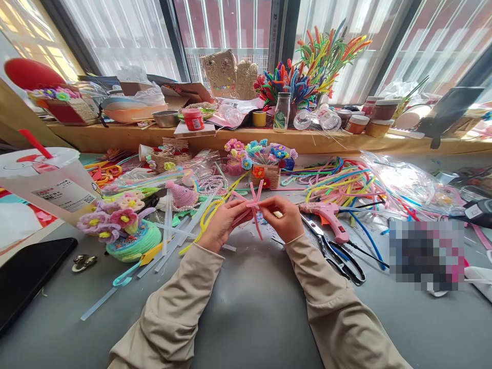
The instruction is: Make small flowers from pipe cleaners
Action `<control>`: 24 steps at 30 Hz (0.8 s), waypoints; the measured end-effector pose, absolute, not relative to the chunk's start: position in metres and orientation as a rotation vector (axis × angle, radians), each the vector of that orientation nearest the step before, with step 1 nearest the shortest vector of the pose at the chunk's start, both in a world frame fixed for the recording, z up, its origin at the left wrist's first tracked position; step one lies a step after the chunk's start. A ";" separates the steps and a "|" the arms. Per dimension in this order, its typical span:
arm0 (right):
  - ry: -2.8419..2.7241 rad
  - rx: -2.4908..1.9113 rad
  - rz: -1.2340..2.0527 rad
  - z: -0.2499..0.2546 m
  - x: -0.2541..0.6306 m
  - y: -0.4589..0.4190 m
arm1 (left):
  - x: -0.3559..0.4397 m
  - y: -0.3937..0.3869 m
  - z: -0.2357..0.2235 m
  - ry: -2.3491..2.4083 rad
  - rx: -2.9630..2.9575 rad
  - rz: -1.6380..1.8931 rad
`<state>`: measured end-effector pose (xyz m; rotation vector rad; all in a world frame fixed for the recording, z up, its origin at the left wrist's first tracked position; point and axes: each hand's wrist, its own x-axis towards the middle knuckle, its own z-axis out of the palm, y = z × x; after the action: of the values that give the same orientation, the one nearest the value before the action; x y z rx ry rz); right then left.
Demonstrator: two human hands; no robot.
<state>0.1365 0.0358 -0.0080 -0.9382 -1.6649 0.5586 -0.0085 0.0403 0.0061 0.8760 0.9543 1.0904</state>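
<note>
Between my two hands, a little above the grey table, is a bundle of pink pipe cleaners (257, 190) whose ends spread out like a star. My left hand (225, 220) pinches it from the left, thumb and fingers closed. From the right, my right hand (282, 218) grips it near the middle with thumb and fingertips. The fingers partly hide the point where the stems cross. Just right of my right hand lie a pink glue gun (326, 212) and black-handled scissors (330, 246). Yellow pipe cleaners (209, 215) and clear glue sticks (180, 238) lie beside my left hand.
At left stand a drink cup (57, 179), a fuzzy flower pot (132, 238) and a black phone (34, 277). Loose coloured pipe cleaners (346, 179) are heaped at back right. Behind them, the wooden sill (230, 137) holds jars, a glass bottle (282, 111) and bunches of pipe cleaners.
</note>
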 end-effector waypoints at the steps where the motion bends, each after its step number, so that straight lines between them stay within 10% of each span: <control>1: -1.669 -0.939 0.553 -0.008 0.137 0.036 | -0.009 0.041 0.006 0.955 0.875 1.089; 24: -1.719 -0.963 0.446 -0.009 0.137 0.036 | -0.005 0.036 0.010 0.973 0.888 1.083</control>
<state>0.1370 0.0364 -0.0089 -0.9627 -1.7187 0.4455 -0.0053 0.0364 0.0104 0.8875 0.9725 1.0832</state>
